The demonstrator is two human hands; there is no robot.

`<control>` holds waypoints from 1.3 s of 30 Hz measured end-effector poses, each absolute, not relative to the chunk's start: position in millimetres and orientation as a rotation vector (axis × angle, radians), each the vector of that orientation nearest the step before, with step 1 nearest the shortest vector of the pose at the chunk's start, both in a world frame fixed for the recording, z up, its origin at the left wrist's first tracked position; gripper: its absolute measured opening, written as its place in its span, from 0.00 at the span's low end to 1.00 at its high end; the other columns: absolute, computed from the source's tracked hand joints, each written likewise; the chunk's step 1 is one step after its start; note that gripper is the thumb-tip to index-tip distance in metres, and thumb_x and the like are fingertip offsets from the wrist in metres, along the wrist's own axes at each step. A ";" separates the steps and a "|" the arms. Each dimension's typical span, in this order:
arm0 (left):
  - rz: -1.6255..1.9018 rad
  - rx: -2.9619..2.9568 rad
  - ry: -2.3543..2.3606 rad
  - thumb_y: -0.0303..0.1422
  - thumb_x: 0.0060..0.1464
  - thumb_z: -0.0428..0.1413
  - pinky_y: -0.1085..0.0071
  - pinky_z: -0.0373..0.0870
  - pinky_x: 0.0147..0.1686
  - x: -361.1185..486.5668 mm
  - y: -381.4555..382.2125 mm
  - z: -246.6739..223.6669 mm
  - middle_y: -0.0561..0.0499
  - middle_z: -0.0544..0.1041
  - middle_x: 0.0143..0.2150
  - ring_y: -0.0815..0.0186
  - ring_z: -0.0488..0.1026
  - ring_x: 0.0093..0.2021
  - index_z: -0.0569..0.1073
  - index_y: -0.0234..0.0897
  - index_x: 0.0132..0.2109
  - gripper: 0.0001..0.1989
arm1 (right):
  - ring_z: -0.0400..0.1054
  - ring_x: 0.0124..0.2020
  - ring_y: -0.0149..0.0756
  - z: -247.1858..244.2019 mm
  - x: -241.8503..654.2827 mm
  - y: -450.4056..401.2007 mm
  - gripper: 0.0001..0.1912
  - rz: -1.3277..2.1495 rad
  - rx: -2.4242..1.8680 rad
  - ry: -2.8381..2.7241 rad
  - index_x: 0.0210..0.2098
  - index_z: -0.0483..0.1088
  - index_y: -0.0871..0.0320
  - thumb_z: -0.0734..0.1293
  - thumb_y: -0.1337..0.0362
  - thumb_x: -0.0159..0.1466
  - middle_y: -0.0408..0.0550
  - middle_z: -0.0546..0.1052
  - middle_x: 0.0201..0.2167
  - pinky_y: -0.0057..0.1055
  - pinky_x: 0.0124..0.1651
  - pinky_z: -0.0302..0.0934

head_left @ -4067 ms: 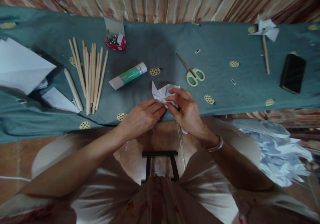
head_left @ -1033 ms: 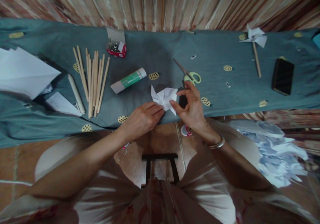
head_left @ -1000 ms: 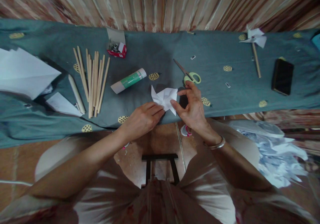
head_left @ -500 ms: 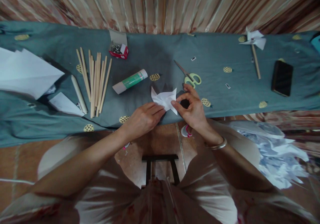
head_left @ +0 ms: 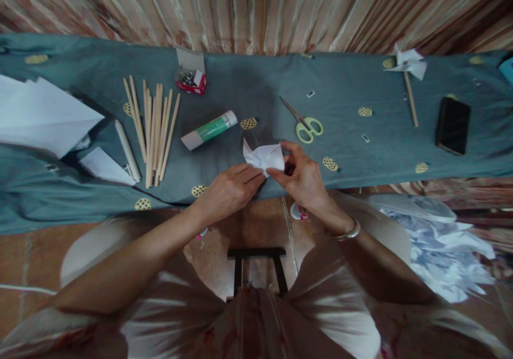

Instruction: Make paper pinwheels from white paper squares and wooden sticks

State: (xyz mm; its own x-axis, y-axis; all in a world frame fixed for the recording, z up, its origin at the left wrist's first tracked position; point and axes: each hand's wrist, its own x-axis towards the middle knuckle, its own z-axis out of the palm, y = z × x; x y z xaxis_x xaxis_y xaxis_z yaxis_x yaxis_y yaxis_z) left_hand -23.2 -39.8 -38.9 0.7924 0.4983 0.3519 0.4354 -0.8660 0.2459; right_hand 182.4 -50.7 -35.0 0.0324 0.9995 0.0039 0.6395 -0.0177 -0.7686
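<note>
Between my hands is a small white paper pinwheel, its corners partly curled toward the middle, just over the table's near edge. My left hand pinches its lower left side. My right hand grips the right side, thumb at the lower middle and forefinger at the upper right corner. Beyond the right hand lie scissors with pale green handles. A white tube with a green label rests on the cloth past my left hand.
Several wooden sticks lie at the left, near white paper sheets. An open red box of metal pins stands behind. At the right are a pinwheel on a stick and a black phone. A bag of paper scraps sits below.
My right hand has shifted slightly left, its thumb now at the paper's lower middle. The right corner of the paper is bent inward; the left hand stays in place.
</note>
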 end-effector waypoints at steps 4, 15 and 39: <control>0.635 2.797 0.751 0.26 0.65 0.50 0.64 0.75 0.48 -24.7 -39.3 -40.5 0.41 0.79 0.46 0.61 0.76 0.45 0.75 0.31 0.49 0.11 | 0.70 0.29 0.37 -35.7 178.4 -50.5 0.26 0.799 -1.724 -1.665 0.53 0.68 0.56 0.71 0.63 0.56 0.42 0.77 0.29 0.38 0.38 0.66; 1.004 2.222 1.053 0.37 0.58 0.61 0.53 0.70 0.57 -26.2 -21.9 -38.7 0.39 0.73 0.60 0.54 0.71 0.58 0.68 0.38 0.61 0.25 | 0.75 0.32 0.37 -38.5 180.8 -25.1 0.25 1.318 -1.335 -1.010 0.39 0.72 0.54 0.79 0.55 0.44 0.41 0.83 0.31 0.37 0.41 0.71; 0.960 0.688 0.994 0.38 0.38 0.71 0.73 0.65 0.26 5.7 -6.7 -24.9 0.49 0.80 0.26 0.69 0.72 0.24 0.80 0.31 0.28 0.14 | 0.77 0.33 0.37 -29.4 170.4 -22.1 0.22 1.432 -1.236 -1.037 0.41 0.72 0.53 0.78 0.55 0.49 0.41 0.83 0.33 0.39 0.42 0.74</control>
State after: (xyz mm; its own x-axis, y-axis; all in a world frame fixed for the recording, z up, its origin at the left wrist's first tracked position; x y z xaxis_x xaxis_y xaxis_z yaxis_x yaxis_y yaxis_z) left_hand 5.7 -6.7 -24.9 0.2208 0.9008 -0.3740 -0.3424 0.4307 0.8350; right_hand 170.4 -22.1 -29.4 -0.0436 0.9808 -0.1903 -0.1247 -0.1944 -0.9730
